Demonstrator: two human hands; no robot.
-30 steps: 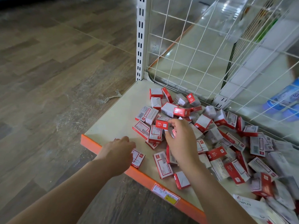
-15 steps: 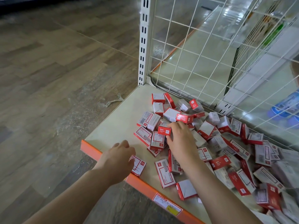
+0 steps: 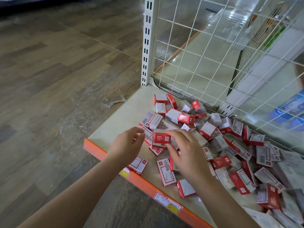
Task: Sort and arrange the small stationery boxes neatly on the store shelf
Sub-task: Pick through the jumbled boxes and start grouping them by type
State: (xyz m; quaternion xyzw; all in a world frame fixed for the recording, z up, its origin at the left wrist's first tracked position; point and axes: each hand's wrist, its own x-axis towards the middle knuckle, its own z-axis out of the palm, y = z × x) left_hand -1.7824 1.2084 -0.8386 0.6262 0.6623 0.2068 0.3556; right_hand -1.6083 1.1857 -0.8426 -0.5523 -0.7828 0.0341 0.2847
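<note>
You're mid-pick: your right hand (image 3: pixel 184 152) pinches a red box (image 3: pixel 162 137) above the pile (image 3: pixel 230 145), left hand (image 3: pixel 126 145) loosely curled, empty, just beside the box, so next find bare shelf (image 3: pixel 118 119) left of that pile.

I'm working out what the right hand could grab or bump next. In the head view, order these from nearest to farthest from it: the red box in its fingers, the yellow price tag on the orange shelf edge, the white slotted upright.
1. red box: pinched in the right hand.
2. yellow price tag: on the orange shelf edge, toward the person.
3. white slotted upright: at the shelf's back left corner.
</note>
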